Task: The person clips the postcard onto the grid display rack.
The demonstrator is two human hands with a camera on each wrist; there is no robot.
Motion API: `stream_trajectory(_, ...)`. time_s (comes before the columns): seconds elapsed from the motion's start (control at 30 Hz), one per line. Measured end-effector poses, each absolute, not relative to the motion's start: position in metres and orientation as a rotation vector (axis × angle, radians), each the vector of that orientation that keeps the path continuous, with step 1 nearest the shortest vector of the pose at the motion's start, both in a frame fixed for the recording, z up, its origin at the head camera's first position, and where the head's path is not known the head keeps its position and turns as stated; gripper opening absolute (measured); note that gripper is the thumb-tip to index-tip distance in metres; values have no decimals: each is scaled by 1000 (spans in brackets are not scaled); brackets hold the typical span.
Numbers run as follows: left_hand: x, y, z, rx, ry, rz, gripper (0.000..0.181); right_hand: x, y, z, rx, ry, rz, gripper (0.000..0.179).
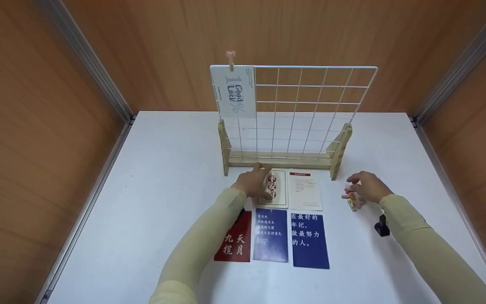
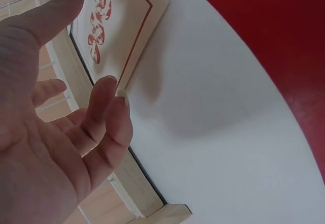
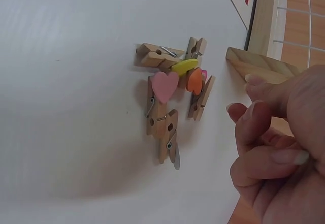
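My left hand [image 1: 252,182] reaches over a cream card with red round characters [image 1: 280,185], with thumb and fingers spread near opposite sides of it. In the left wrist view the fingertips are right at a corner of this card [image 2: 129,26]. My right hand [image 1: 370,188] hovers beside a small pile of wooden clothespins [image 1: 351,204], its fingers loosely bent and nothing between them. Pink, yellow and orange hearts decorate these pins; the pink heart clothespin [image 3: 165,87] lies nearest the right wrist camera.
Behind the cards stands a white wire grid [image 1: 295,101] on a wooden base [image 1: 281,162]. A "Good Luck" card [image 1: 243,105] hangs at its upper left under a heart clothespin [image 1: 230,59]. A white card [image 1: 306,194], a red card [image 1: 241,253] and two blue cards [image 1: 270,249] lie in front.
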State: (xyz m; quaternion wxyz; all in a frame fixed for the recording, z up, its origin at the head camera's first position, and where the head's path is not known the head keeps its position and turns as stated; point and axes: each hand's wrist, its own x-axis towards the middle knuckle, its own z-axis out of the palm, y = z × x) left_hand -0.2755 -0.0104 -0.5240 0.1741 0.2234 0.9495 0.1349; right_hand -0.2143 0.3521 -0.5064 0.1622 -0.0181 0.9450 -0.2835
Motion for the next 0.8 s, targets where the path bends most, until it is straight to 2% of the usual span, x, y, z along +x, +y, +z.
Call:
stream_trajectory(0.23,-272,-8,-539,641,2689,261,102,-211,351,-523,-35,2671,-803,31)
stream_trajectory(0.5,-275,-7,-536,710,2703,196,88,-218,355,-532,-23,2646,-845,33)
stream_trajectory(0.8,-284,-4,-533,672,2686,215,109,-225,356,-533,27,2629,-798,23)
